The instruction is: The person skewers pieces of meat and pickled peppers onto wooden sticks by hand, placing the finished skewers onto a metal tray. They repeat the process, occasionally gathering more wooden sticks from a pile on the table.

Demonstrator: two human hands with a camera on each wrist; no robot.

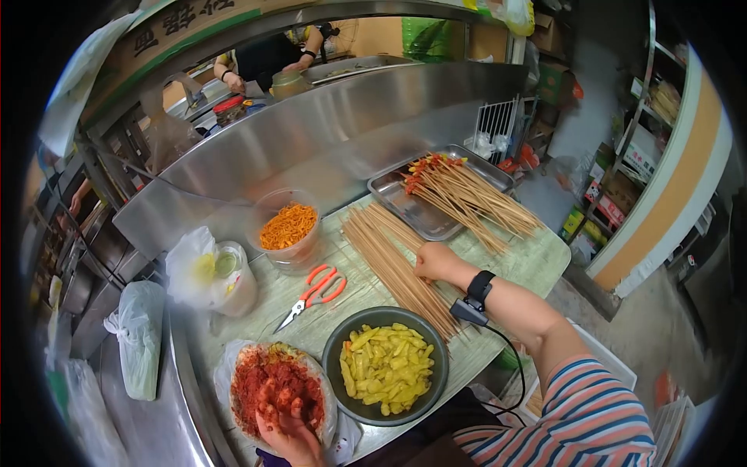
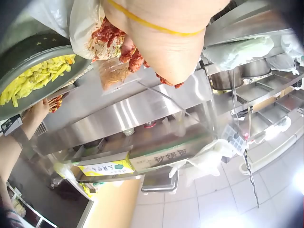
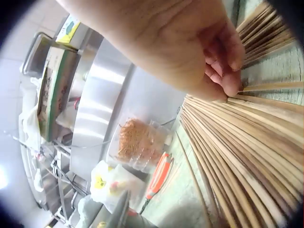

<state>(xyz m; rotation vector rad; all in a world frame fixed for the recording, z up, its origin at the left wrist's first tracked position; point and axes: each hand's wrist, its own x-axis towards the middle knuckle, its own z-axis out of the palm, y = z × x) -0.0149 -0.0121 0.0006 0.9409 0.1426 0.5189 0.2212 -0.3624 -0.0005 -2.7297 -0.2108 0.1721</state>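
The right hand [image 1: 442, 263] is at the pile of bare wooden skewers [image 1: 393, 268]; in the right wrist view its fingertips pinch the end of a skewer [image 3: 273, 87]. Red-smeared fingers of the left hand [image 1: 289, 426] rest, loosely bent, in the red seasoned mix [image 1: 272, 381] in a plastic-lined bowl; whether they grip a piece is unclear. Beside it stands a dark bowl [image 1: 330, 389] of yellow-green peppers [image 1: 389, 366]. On a metal tray [image 1: 443, 227] lie skewers with red and yellow pieces at their tips [image 1: 436, 167].
Orange-handled scissors [image 1: 311, 297] lie between the skewers and a white tub [image 1: 237, 292]. A clear tub of orange shreds [image 1: 288, 227] stands by the steel partition [image 1: 327, 124]. Another person's hands [image 1: 233, 81] are beyond it. A tied bag [image 1: 142, 338] sits at left.
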